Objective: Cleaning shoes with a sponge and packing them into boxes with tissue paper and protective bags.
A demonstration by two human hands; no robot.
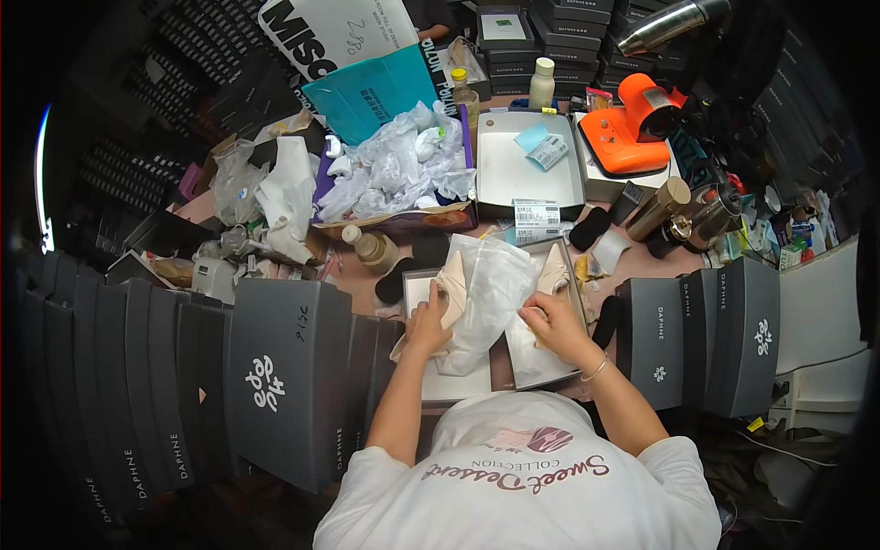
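My left hand (429, 325) is closed around a beige shoe (453, 280), its index finger stretched along the side. A sheet of white tissue paper (490, 293) lies between this shoe and a second beige shoe (554, 271). My right hand (555, 326) has its fingers bent, with thumb and index pinched at the paper's right edge. Under both hands rests an open shoebox (458, 389) with a pale inside. The second shoe sits just beyond my right hand, partly covered.
Grey shoeboxes (289, 367) line the left, and more (660, 339) stand at the right. Beyond my hands are a bin of crumpled plastic (394, 160), a white box lid (500, 179) with labels, an orange scanner stand (628, 137) and a beige bottle (369, 246).
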